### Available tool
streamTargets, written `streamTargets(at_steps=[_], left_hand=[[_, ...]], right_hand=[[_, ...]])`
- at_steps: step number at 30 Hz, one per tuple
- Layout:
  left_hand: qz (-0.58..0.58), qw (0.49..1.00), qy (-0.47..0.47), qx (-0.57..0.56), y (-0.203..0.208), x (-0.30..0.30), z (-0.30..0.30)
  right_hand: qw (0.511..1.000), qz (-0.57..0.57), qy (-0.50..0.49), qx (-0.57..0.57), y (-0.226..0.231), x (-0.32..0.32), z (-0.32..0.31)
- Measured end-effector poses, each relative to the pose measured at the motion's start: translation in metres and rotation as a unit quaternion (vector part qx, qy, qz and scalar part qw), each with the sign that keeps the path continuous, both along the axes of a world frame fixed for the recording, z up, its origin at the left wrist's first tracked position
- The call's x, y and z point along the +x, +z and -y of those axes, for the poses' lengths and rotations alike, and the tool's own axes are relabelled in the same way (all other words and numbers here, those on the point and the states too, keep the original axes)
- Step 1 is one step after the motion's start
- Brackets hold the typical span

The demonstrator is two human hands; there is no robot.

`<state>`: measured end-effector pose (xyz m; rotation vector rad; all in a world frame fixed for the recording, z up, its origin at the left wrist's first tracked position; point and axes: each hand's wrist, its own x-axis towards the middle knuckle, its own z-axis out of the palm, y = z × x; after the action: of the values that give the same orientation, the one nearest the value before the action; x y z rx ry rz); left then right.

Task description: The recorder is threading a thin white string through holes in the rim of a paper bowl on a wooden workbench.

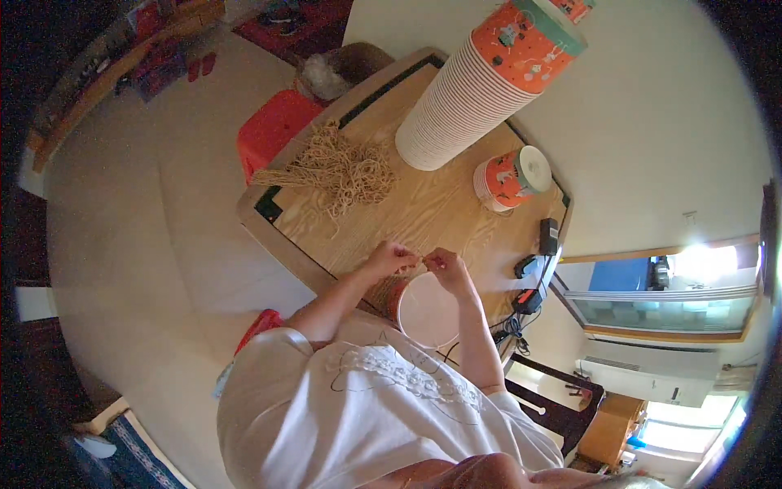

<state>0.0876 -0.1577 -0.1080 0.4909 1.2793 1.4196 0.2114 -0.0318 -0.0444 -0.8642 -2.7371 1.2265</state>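
Note:
My left hand (393, 259) and my right hand (446, 269) meet at the near side of the table, fingers pinched. Between their fingertips runs a short bit of tan cord (420, 261); its finer detail is too small to see. Just below them, close to my body, a paper tub (429, 310) turns its pale round end toward me. Part of its orange side shows at the left, beside more tan strands (380, 295). Beyond my left hand lies a loose, tangled heap of tan cord (346, 175).
A tall leaning stack of orange-and-white paper tubs (472, 94) stands at the table's far side. Right of it is a shorter stack (509, 181). Black devices (548, 236) and cables (509, 328) line the right edge. A red stool (275, 126) stands beyond the wooden table (423, 216).

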Motion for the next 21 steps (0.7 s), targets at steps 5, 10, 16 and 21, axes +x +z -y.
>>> streamTargets(at_steps=[5, 10, 16, 21], left_hand=[[-0.025, 0.999, 0.026, -0.01, 0.001, -0.002, -0.006], [-0.076, 0.997, 0.02, -0.027, 0.004, -0.002, -0.01], [-0.166, 0.985, 0.035, -0.02, 0.0, 0.001, -0.013], [-0.373, 0.924, 0.086, 0.015, -0.009, 0.004, -0.012]], right_hand=[[0.987, -0.029, 0.017, -0.155, -0.003, -0.007, -0.014], [0.988, 0.037, 0.048, -0.141, 0.0, -0.013, -0.023], [0.983, 0.014, 0.068, -0.17, -0.01, -0.006, -0.029], [0.981, 0.009, 0.101, -0.166, -0.015, 0.003, -0.039]])
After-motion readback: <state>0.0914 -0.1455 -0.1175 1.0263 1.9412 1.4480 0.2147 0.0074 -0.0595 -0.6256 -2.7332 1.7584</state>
